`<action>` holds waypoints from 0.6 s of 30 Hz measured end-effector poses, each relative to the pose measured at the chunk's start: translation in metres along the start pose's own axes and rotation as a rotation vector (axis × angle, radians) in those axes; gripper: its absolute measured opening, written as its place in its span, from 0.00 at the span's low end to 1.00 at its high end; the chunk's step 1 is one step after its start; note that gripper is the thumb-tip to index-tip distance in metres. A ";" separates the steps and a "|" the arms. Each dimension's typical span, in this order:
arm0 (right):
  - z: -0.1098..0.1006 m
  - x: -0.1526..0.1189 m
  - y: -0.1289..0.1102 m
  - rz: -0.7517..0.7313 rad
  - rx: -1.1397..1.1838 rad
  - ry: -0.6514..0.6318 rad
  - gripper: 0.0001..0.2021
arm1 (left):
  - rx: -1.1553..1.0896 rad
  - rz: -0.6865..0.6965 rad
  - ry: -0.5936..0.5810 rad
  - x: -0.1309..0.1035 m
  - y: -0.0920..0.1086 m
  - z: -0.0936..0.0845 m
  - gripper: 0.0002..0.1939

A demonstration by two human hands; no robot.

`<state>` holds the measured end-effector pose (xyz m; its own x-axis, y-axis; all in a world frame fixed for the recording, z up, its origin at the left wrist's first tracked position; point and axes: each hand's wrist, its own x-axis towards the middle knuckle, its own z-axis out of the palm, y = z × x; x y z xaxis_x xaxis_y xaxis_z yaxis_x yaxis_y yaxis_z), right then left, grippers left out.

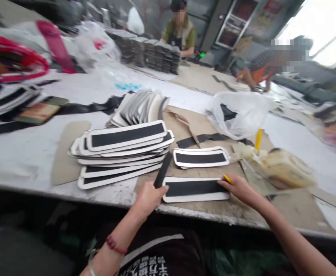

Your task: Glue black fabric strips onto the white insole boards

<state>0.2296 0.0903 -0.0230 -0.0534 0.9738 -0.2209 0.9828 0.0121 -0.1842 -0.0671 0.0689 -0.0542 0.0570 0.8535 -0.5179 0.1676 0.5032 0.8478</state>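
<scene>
A white rounded panel [196,198] with a black strip [195,188] along its middle lies at the table's front edge. My left hand [149,198] is closed at the panel's left end, its thumb by the strip. From its fingers a loose black strip [163,170] slants up. At the right end, my right hand [238,188] is closed with fingertips on the laid strip. A short yellow stick-like tool [228,179] pokes out of that hand; its working end is hidden. Just beyond lie a few smaller white panels with black centres [201,157].
A pile of white-and-black panels [127,137] is on the left, with a row of pale pieces [140,109] behind. A clear plastic bag [239,111], a stained yellowish container [289,168] and an upright yellow handle [259,140] stand right. Two people [182,34] work across the table.
</scene>
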 end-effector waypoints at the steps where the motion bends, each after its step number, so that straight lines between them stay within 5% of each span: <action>1: -0.001 -0.008 0.011 0.039 -0.010 -0.019 0.09 | 0.009 0.008 -0.016 0.004 -0.001 0.000 0.15; 18: 0.012 -0.006 0.019 0.052 -0.006 -0.080 0.09 | 0.079 -0.086 0.034 -0.003 0.008 -0.004 0.17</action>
<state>0.2467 0.0819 -0.0364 -0.0156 0.9519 -0.3061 0.9856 -0.0369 -0.1650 -0.0702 0.0707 -0.0453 0.0058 0.8127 -0.5827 0.2471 0.5635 0.7883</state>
